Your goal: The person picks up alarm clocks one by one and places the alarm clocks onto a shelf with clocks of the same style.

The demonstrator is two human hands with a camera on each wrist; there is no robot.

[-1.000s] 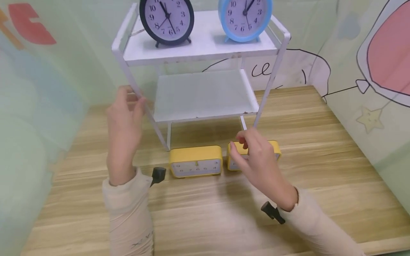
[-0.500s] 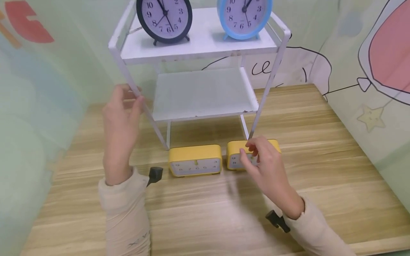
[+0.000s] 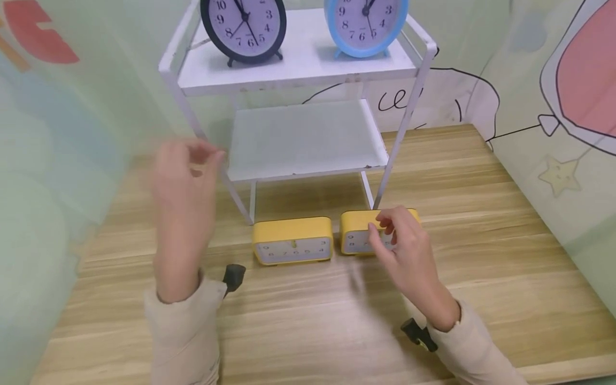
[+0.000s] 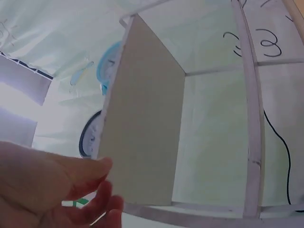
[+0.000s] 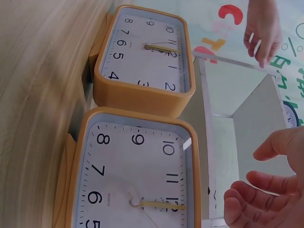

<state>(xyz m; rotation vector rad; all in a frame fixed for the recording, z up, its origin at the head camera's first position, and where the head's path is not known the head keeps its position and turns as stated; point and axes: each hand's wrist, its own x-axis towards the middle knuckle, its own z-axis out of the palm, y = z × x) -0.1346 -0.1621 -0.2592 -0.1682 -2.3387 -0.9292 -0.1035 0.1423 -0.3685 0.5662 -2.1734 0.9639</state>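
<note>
My left hand point(image 3: 180, 187), blurred, is beside the left post of a white two-tier shelf point(image 3: 293, 77). Its fingers are loosely bent with nothing between them; the left wrist view shows the thumb and fingers near the shelf's upper board point(image 4: 142, 114). My right hand point(image 3: 409, 254), relaxed and holding nothing, hovers before the right yellow alarm clock point(image 3: 355, 220) and covers part of its dial. Left of that stands a similar yellow alarm clock point(image 3: 292, 229), in front of the shelf's feet. Both dials show large in the right wrist view.
On the top tier stand a round black alarm clock point(image 3: 244, 56) and a light blue one point(image 3: 364, 52), both cut off by the head view's upper edge. The lower tier point(image 3: 303, 141) is bare. A wooden table point(image 3: 308, 326) carries everything, with decorated walls point(image 3: 524, 91) behind and at the sides.
My left hand has come off the shelf's left post, moving slightly toward me. The right hand has drawn a little right and down, uncovering more of the right yellow clock.
</note>
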